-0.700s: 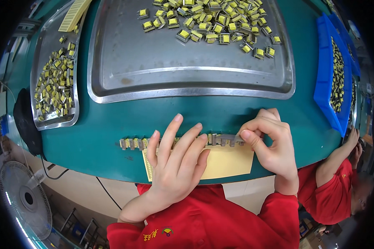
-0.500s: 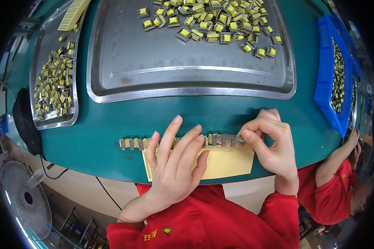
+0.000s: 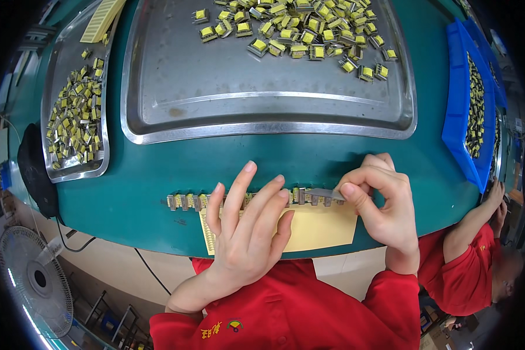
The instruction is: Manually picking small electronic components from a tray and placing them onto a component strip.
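A row of small yellow-and-metal transformers (image 3: 186, 202) lies side by side along the table's near edge. Across the middle of the row rests my left hand (image 3: 245, 233), its fingers stretched and spread, hiding part of it. My right hand (image 3: 385, 204) is closed in a pinch at the row's right end. Between its thumb and finger is a thin grey tapered strip (image 3: 324, 193), its pointed end lying over the transformers; its exact kind is unclear. A pale yellow card (image 3: 324, 227) lies below the row, partly under my left hand.
Beyond my hands stands a large metal tray (image 3: 262, 129) with many loose transformers. A narrower metal tray (image 3: 103, 157) of them is at left, beside a black object (image 3: 35, 169). Blue bins (image 3: 456, 111) stand at right, near a co-worker's arm (image 3: 472, 224). A fan (image 3: 36, 277) is lower left.
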{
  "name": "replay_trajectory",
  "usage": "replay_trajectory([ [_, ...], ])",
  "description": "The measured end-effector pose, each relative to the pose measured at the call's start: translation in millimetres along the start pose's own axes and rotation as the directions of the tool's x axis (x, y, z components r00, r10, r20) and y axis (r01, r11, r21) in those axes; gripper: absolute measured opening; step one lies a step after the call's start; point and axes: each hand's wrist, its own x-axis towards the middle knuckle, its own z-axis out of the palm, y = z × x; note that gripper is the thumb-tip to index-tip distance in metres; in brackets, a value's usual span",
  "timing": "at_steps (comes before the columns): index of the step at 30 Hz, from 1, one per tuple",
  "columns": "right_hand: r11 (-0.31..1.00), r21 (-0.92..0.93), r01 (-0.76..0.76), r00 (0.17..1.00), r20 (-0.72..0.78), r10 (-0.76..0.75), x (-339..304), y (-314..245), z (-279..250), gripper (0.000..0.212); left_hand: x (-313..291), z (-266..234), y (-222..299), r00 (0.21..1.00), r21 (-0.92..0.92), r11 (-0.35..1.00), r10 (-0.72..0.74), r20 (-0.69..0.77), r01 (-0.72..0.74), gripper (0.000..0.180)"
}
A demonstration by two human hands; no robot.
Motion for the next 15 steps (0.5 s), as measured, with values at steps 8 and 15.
replay_trajectory([
  [8, 1.000, 0.027, -0.009, 1.000, 0.015, 0.009, -0.2, 0.7, -0.3, 0.007, 4.3, 3.5, 1.8, 0.995, -0.106, 0.994, -0.010, 0.095, 0.020, 0.051],
  [15, 1.000, 0.010, -0.008, 1.000, 0.002, 0.008, -1.9, 2.3, 1.1, 0.007, 1.3, 4.9, 1.9, 0.998, -0.061, 0.998, -0.016, 0.063, 0.020, 0.049],
])
